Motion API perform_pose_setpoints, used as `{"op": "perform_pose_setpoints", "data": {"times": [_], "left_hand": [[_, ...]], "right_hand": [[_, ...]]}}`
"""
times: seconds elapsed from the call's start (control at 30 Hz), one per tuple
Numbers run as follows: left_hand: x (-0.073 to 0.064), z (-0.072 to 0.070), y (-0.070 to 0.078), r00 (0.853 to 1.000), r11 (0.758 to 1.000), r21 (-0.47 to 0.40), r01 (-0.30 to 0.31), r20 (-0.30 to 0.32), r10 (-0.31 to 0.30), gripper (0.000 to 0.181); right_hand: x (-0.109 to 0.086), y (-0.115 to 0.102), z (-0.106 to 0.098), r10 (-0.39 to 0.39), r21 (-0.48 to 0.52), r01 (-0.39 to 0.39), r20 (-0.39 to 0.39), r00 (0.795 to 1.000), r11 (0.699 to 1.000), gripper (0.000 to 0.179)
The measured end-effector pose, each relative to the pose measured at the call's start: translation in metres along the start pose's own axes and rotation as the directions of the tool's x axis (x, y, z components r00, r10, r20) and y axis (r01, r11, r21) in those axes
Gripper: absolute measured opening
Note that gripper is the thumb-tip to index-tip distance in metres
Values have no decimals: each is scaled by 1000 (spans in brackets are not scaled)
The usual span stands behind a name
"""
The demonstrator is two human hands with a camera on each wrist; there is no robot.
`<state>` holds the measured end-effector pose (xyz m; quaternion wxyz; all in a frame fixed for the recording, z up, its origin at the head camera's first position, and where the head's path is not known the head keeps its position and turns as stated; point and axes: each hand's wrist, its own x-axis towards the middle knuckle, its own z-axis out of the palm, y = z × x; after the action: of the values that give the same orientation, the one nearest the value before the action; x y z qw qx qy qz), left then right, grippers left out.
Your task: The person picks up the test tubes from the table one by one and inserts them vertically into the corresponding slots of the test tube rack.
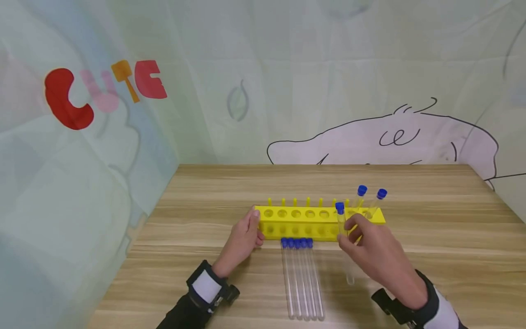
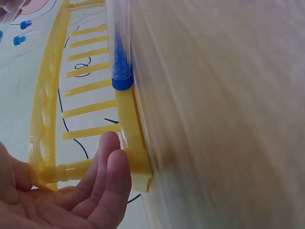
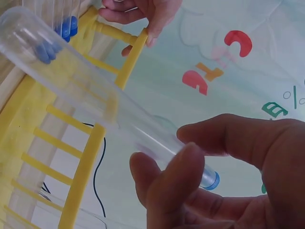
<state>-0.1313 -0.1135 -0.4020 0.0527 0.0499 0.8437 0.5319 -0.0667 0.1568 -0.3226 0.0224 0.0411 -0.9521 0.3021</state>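
Observation:
A yellow test tube rack [image 1: 304, 231] stands across the wooden table. My left hand [image 1: 241, 240] grips its left end, thumb at the top bar and fingers by the end post [image 2: 76, 169]. Between thumb and fingertips, my right hand [image 1: 378, 249] pinches a clear test tube [image 3: 71, 78] with a blue cap [image 1: 339, 208]. That tube is held nearly upright, cap up, in front of the rack's right part. Two blue-capped tubes, one [image 1: 360, 199] and another [image 1: 373, 209], stand tilted in the rack's right end. Several capped tubes [image 1: 302, 283] lie side by side before the rack.
The wooden tabletop [image 1: 197, 196] reaches back to a printed cloth backdrop [image 1: 205, 91] with coloured letters and a cartoon outline. Another side of the cloth hangs at the left. A black strap with a small device [image 1: 209, 285] sits on each wrist.

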Motion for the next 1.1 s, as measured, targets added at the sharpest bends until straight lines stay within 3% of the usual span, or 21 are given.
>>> {"op": "perform_pose_setpoints", "data": {"times": [0.77,1.1], "left_hand": [[-1,-1,1,1000,1000,5,-25,-9,25,53],[0,0,0,1000,1000,9,-23,-2,23,48]], "right_hand": [[-1,1,-1,6,31,-5,-39,999,1000,24],[0,2,-4,4,55,2,-100,995,998,26]]}}
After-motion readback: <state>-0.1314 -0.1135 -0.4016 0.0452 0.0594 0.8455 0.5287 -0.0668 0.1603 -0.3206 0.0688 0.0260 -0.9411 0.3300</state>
